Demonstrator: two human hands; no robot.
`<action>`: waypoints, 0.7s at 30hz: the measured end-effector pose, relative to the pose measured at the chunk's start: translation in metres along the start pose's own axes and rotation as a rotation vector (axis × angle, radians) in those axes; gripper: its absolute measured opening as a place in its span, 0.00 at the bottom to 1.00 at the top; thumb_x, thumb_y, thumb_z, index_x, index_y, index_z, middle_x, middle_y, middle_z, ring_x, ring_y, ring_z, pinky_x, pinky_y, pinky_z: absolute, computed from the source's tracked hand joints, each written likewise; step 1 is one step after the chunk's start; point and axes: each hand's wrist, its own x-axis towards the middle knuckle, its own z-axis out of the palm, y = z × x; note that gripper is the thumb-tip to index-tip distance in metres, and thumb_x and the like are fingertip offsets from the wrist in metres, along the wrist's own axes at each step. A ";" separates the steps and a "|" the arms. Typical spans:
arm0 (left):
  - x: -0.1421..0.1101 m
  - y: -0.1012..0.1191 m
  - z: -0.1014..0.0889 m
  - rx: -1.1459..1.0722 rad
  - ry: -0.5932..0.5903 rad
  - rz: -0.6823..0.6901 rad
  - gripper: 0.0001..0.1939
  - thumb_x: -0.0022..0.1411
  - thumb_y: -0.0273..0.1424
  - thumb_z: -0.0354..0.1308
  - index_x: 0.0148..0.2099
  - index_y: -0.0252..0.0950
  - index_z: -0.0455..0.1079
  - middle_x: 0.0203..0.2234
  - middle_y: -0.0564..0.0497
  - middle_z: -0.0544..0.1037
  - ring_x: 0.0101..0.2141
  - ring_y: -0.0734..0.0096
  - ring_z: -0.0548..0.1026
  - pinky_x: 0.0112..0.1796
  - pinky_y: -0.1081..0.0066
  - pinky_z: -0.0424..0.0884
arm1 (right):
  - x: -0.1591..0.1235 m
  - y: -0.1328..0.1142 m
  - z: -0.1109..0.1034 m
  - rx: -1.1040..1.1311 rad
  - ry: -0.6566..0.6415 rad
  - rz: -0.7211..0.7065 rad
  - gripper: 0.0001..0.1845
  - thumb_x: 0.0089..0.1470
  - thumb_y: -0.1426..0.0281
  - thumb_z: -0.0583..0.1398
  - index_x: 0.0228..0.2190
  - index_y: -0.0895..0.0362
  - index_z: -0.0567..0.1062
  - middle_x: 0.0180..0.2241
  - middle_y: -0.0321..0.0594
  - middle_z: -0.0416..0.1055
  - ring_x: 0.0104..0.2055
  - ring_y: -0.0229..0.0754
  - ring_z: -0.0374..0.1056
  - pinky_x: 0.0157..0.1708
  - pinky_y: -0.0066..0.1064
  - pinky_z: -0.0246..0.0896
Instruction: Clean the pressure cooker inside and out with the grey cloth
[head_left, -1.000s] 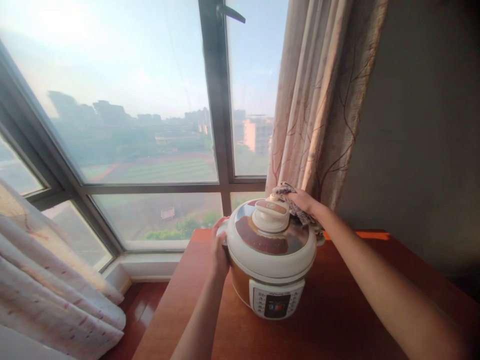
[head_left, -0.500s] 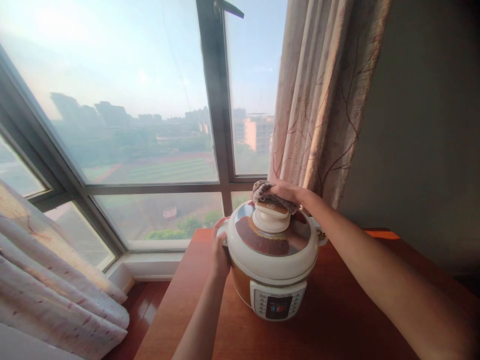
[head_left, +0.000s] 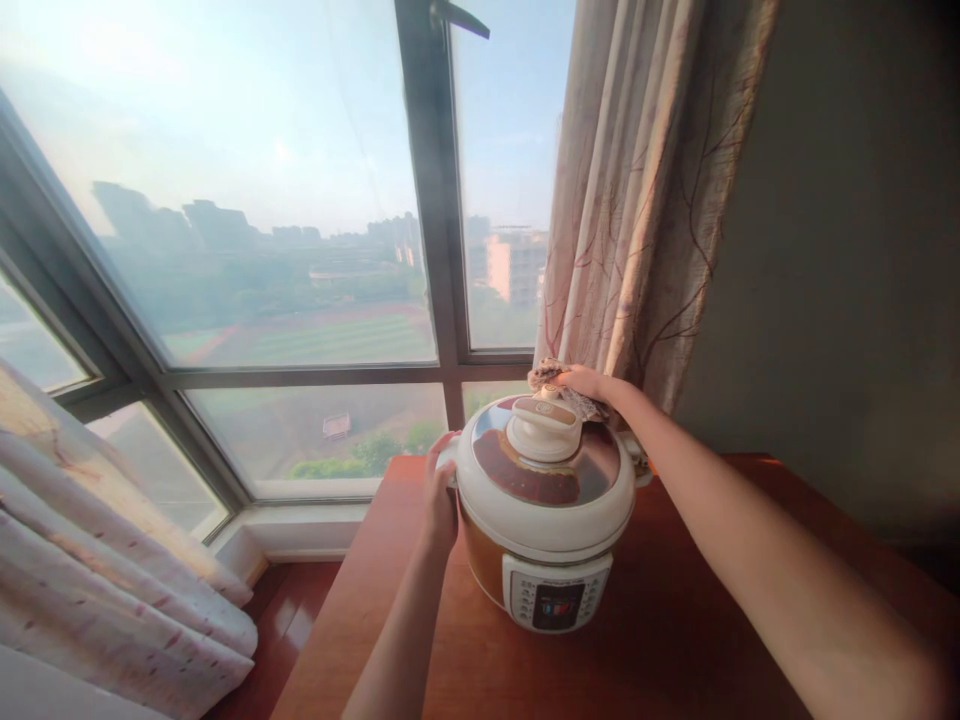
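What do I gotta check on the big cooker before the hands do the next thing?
1. Left hand on the side handle: ok.
2. Right hand has the cloth: ok.
3. Lid sitting on the cooker: ok.
4. Cooker upright on the table: ok.
5. Lid locked: cannot tell.
6. Cooker cool enough to touch: cannot tell.

A room, most likely in a home, is suggested by the patterned curtains hung beside tall framed windows and by the reddish wooden floor. A domestic electric cooker is set on a wooden surface. A sports field and buildings are seen outside, below window level.
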 end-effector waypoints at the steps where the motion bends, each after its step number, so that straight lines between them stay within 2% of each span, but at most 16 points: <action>1: 0.000 0.000 0.000 -0.005 -0.002 0.001 0.26 0.56 0.40 0.61 0.57 0.42 0.68 0.47 0.48 0.78 0.45 0.57 0.76 0.46 0.62 0.69 | -0.007 0.007 -0.002 0.014 0.006 0.010 0.09 0.50 0.68 0.61 0.30 0.60 0.80 0.23 0.42 0.77 0.28 0.46 0.73 0.33 0.34 0.71; 6: 0.000 0.002 0.004 -0.018 0.009 0.000 0.26 0.54 0.39 0.61 0.55 0.41 0.68 0.43 0.49 0.79 0.41 0.58 0.77 0.41 0.64 0.69 | -0.048 0.033 -0.011 0.042 0.069 -0.021 0.15 0.53 0.69 0.58 0.41 0.57 0.80 0.33 0.40 0.81 0.41 0.48 0.77 0.43 0.38 0.72; 9: -0.001 0.004 0.006 -0.016 0.017 -0.006 0.27 0.53 0.40 0.61 0.56 0.42 0.67 0.41 0.50 0.79 0.36 0.62 0.76 0.39 0.66 0.68 | -0.072 0.039 -0.013 0.003 0.116 -0.061 0.19 0.50 0.71 0.60 0.45 0.55 0.80 0.40 0.40 0.81 0.48 0.51 0.75 0.51 0.43 0.68; 11: -0.001 0.004 0.006 -0.013 0.016 -0.003 0.27 0.53 0.40 0.61 0.56 0.42 0.67 0.43 0.50 0.79 0.37 0.62 0.76 0.40 0.65 0.68 | -0.090 0.039 -0.010 -0.038 0.149 -0.140 0.24 0.49 0.72 0.60 0.50 0.54 0.78 0.48 0.41 0.79 0.54 0.52 0.72 0.57 0.45 0.63; 15: 0.001 0.003 0.005 -0.006 0.004 0.019 0.26 0.54 0.39 0.61 0.55 0.41 0.68 0.46 0.49 0.78 0.41 0.60 0.76 0.41 0.66 0.68 | -0.135 0.036 0.007 -0.166 0.256 -0.355 0.32 0.49 0.74 0.57 0.57 0.54 0.73 0.61 0.44 0.68 0.65 0.52 0.61 0.66 0.50 0.50; 18: 0.002 0.003 0.005 -0.029 0.018 0.010 0.25 0.54 0.36 0.60 0.55 0.41 0.68 0.46 0.50 0.78 0.41 0.61 0.76 0.41 0.67 0.69 | -0.176 0.025 0.027 -0.249 0.291 -0.439 0.35 0.50 0.75 0.56 0.60 0.52 0.70 0.64 0.42 0.65 0.69 0.54 0.53 0.67 0.54 0.45; 21: 0.001 0.002 0.006 -0.052 0.020 0.016 0.24 0.55 0.35 0.60 0.55 0.42 0.68 0.46 0.50 0.78 0.43 0.61 0.76 0.42 0.66 0.69 | -0.215 0.010 0.052 -0.303 0.304 -0.513 0.40 0.50 0.74 0.57 0.65 0.49 0.62 0.67 0.39 0.59 0.71 0.55 0.47 0.68 0.57 0.41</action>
